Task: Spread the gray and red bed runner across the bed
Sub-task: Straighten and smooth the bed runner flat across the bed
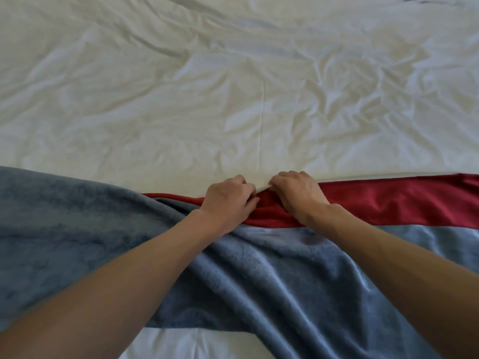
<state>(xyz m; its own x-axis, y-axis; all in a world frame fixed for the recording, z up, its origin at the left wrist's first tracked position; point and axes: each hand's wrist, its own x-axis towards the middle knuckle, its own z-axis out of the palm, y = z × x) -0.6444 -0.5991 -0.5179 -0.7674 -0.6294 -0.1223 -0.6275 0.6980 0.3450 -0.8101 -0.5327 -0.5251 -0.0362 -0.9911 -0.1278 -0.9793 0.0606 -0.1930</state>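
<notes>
Gripping red edge of bed runner (259, 268) with left hand (228, 200) and right hand (295, 195), fingers curled | advising: sliding apart evenly, flattening bunched gray folds.

Left hand (228, 200) and right hand (298, 195) pinch bed runner (272, 268) red edge on white bed (233, 99)
</notes>
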